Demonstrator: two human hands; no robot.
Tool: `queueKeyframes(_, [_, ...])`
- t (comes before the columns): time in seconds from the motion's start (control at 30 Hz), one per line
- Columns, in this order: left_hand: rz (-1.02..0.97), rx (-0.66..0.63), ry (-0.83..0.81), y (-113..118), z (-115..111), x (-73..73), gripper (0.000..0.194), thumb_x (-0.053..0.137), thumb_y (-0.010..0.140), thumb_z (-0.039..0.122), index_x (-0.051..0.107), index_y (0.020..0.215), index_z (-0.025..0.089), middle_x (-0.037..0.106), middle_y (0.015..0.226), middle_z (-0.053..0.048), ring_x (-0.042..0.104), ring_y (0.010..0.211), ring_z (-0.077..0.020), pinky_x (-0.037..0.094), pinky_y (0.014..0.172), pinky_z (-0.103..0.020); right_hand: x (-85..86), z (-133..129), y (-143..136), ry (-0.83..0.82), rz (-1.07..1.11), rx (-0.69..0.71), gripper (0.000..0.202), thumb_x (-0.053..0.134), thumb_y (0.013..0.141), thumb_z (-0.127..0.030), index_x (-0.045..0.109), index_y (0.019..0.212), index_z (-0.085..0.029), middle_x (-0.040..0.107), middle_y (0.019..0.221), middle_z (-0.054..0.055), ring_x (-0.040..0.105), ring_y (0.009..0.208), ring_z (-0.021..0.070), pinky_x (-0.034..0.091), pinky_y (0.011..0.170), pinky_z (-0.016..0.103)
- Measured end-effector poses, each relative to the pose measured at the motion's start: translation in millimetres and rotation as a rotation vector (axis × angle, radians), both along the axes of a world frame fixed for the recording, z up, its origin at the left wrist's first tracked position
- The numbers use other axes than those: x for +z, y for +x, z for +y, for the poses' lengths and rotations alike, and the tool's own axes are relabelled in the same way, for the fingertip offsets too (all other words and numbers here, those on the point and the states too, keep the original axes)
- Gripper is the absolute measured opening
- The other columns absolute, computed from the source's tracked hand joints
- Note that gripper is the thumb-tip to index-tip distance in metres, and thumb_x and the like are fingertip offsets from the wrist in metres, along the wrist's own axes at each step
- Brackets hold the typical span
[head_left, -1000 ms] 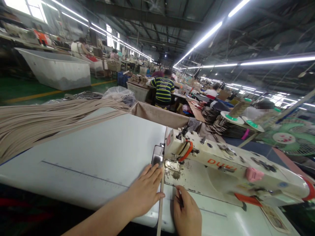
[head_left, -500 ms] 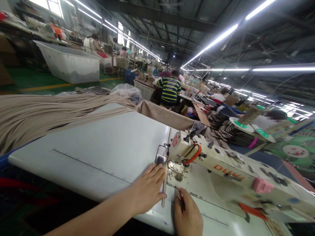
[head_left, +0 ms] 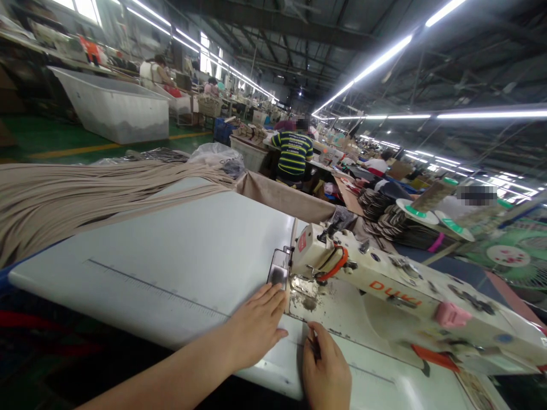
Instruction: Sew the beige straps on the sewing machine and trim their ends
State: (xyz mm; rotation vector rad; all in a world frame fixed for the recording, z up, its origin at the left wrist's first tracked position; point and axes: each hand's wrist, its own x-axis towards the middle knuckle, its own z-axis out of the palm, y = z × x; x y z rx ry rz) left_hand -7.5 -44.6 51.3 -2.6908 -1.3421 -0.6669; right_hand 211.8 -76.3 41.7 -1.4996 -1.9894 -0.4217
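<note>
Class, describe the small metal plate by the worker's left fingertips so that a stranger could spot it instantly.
Find the cream sewing machine on the white table. At its needle end, just beyond the left hand, sits the metal plate. It alone is dark, shiny and rectangular.

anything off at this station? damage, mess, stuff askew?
The sewing machine bed beside the needle is worn, its paint chipped and grimy. The pile of tan strips sprawls loosely over the table's far left edge. The left hand lies flat and the right hand curled; nothing spilled.
</note>
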Motion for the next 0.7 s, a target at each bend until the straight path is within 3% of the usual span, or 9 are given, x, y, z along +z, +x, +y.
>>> queueKeyframes(0.33, [-0.036, -0.009, -0.118, 0.9, 13.7, -9.4, 0.076, 0.038, 0.103, 0.063, 0.034, 0.158, 0.011, 0.037, 0.165, -0.013, 0.028, 0.157, -0.0275, 0.024, 0.13, -0.044, -3.7, -1.2, -0.5, -0.002, 0.022, 0.007, 0.031, 0.041, 0.104, -0.035, 0.066, 0.112, -0.018, 0.079, 0.094, 0.009, 0.075, 0.079, 0.022, 0.059, 0.071, 0.031])
queueKeyframes(0.7, [-0.076, 0.017, -0.227, 0.1, 39.1, 5.3, 0.06, 0.059, 0.1, 0.048, 0.047, 0.15, 0.018, 0.051, 0.158, -0.008, 0.034, 0.153, -0.0343, 0.026, 0.128, -0.056, 3.6, -1.7, -5.7, 0.014, 0.05, 0.019, 0.024, 0.046, 0.097, -0.023, 0.063, 0.113, -0.02, 0.078, 0.09, 0.007, 0.075, 0.077, 0.0219, 0.06, 0.068, 0.032])
